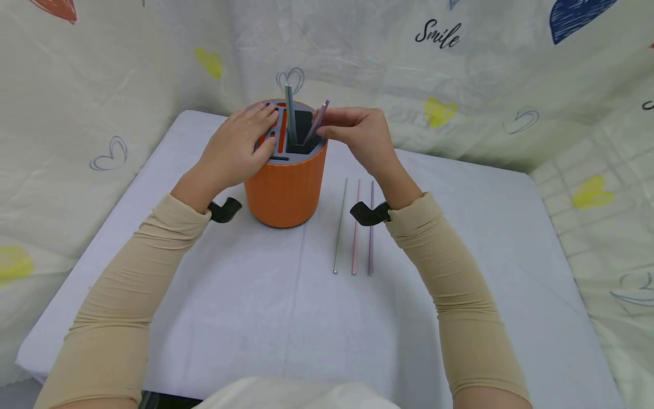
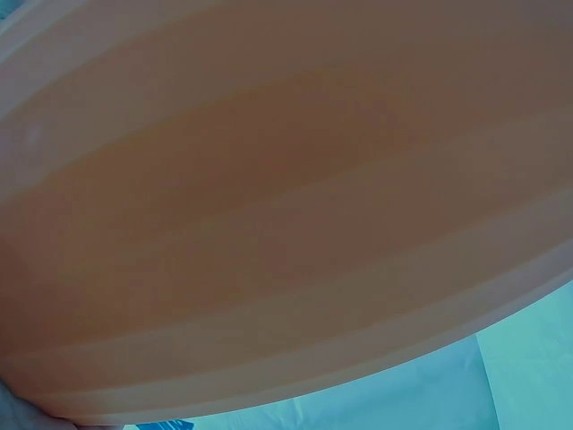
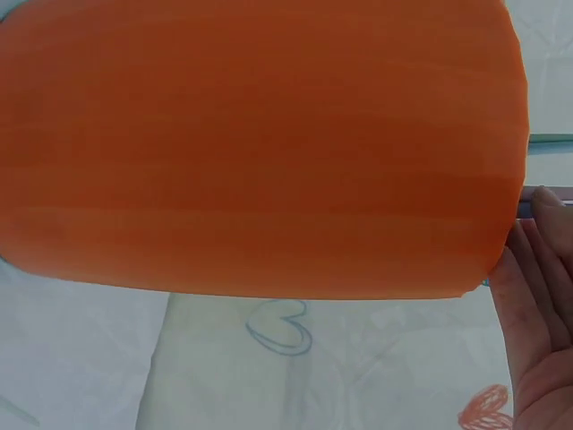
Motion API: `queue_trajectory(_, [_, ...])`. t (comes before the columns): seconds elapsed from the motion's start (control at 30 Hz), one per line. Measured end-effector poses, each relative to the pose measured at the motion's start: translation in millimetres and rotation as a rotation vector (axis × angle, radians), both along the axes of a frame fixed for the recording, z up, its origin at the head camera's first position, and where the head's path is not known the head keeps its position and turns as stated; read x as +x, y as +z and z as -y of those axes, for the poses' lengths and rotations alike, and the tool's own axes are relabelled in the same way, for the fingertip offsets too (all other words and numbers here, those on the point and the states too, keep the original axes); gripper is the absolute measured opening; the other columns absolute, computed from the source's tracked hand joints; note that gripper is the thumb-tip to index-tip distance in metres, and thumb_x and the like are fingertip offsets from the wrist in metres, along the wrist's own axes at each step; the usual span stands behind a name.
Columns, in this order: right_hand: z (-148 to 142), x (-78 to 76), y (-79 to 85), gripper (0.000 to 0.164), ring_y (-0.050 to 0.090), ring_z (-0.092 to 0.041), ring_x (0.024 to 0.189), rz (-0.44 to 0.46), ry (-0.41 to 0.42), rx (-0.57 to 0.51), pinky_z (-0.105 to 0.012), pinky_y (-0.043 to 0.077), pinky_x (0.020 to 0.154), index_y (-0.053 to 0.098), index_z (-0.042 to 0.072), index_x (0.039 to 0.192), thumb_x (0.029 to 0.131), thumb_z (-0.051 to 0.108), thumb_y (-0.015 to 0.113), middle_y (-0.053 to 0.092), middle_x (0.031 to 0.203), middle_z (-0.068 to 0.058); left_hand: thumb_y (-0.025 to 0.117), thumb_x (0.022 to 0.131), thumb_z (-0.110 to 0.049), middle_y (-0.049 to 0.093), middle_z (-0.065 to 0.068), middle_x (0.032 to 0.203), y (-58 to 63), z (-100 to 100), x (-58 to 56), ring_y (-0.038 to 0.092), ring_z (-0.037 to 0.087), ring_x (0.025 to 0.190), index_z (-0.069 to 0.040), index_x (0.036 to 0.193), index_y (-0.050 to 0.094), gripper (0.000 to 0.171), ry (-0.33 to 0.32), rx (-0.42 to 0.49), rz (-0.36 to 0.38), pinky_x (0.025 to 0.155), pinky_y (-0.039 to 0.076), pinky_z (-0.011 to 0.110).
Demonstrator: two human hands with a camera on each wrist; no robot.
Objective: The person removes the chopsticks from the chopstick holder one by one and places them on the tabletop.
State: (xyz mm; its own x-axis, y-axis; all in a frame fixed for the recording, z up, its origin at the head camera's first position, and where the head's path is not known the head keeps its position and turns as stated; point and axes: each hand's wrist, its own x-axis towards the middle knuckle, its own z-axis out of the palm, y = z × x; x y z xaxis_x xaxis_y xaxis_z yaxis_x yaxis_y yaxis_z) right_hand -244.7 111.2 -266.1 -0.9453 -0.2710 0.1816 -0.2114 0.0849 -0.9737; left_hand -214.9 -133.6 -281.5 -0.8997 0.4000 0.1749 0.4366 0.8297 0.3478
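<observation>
An orange round holder (image 1: 284,196) with a grey slotted top (image 1: 294,158) stands near the back of the table. My left hand (image 1: 236,146) rests on the left part of that top, fingers extended. At the right of the rim, my right hand (image 1: 360,133) pinches slim purple sticks (image 1: 318,121), like chopsticks, that lean in the large dark opening. Slim green sticks (image 1: 290,113) stand upright in the same opening. The orange wall (image 2: 269,224) fills most of the left wrist view. In the right wrist view, thumb and fingers hold the purple sticks beside the holder (image 3: 269,152).
Three thin sticks lie side by side on the white-covered table (image 1: 286,318): a green one (image 1: 340,227), a pink one (image 1: 356,227) and a purple one (image 1: 371,244), partly under my right wrist. A patterned curtain (image 1: 347,51) closes off the back and sides.
</observation>
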Motion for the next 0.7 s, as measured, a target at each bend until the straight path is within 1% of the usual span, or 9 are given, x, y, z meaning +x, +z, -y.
queue_trajectory(0.1, [2, -0.4, -0.9, 0.024, 0.073, -0.013, 0.093, -0.008, -0.013, 0.02, -0.029, 0.06, 0.092, 0.078, 0.0, 0.105, 0.082, 0.004, 0.079, 0.078, 0.088, 0.003, 0.033, 0.104, -0.032, 0.028, 0.008, 0.164, 0.3, 0, 0.5, 0.018, 0.025, 0.156, -0.007, 0.156, 0.032, 0.057, 0.0, 0.002, 0.002, 0.13, 0.009, 0.041])
queue_trajectory(0.23, [4, -1.0, -1.3, 0.019, 0.073, -0.011, 0.093, -0.017, -0.032, 0.03, -0.029, 0.06, 0.092, 0.079, 0.001, 0.101, 0.083, 0.005, 0.078, 0.078, 0.088, 0.004, 0.032, 0.104, -0.032, 0.028, 0.008, 0.164, 0.6, 0, 1.1, 0.018, 0.026, 0.156, -0.007, 0.156, 0.031, 0.057, 0.0, 0.001, 0.0, 0.13, 0.009, 0.041])
queue_trajectory(0.33, [3, -0.9, -1.1, 0.015, 0.074, -0.011, 0.092, -0.019, -0.038, 0.003, -0.029, 0.06, 0.092, 0.08, 0.001, 0.097, 0.083, 0.004, 0.078, 0.078, 0.087, 0.003, 0.032, 0.104, -0.031, 0.027, 0.008, 0.164, 0.7, 0, 0.7, 0.018, 0.026, 0.156, -0.006, 0.156, 0.031, 0.057, -0.002, -0.002, -0.001, 0.13, 0.009, 0.041])
queue_trajectory(0.47, [0, 1.3, 1.4, 0.014, 0.074, -0.012, 0.09, -0.03, -0.05, -0.028, -0.029, 0.06, 0.091, 0.08, 0.001, 0.096, 0.083, 0.005, 0.078, 0.078, 0.085, 0.002, 0.032, 0.104, -0.032, 0.027, 0.008, 0.164, 0.3, 0, 0.0, 0.018, 0.026, 0.156, -0.006, 0.156, 0.031, 0.057, -0.005, -0.005, -0.002, 0.13, 0.008, 0.041])
queue_trajectory(0.6, [-3, 3.5, 7.9, 0.015, 0.074, -0.012, 0.092, -0.08, -0.058, -0.055, -0.03, 0.059, 0.094, 0.08, 0.001, 0.097, 0.083, 0.005, 0.078, 0.078, 0.086, 0.003, 0.032, 0.104, -0.031, 0.027, 0.009, 0.164, 0.1, 1, 0.1, 0.018, 0.026, 0.155, -0.006, 0.156, 0.031, 0.057, -0.004, -0.004, -0.004, 0.13, 0.009, 0.04])
queue_trajectory(0.7, [-4, 5.3, 14.1, 0.015, 0.075, -0.014, 0.093, -0.107, -0.047, -0.101, -0.031, 0.058, 0.097, 0.08, 0.0, 0.097, 0.083, 0.003, 0.077, 0.078, 0.087, 0.002, 0.032, 0.104, -0.031, 0.028, 0.009, 0.164, 0.5, 1, 0.4, 0.019, 0.026, 0.155, -0.006, 0.156, 0.032, 0.057, -0.003, -0.002, -0.008, 0.13, 0.009, 0.041])
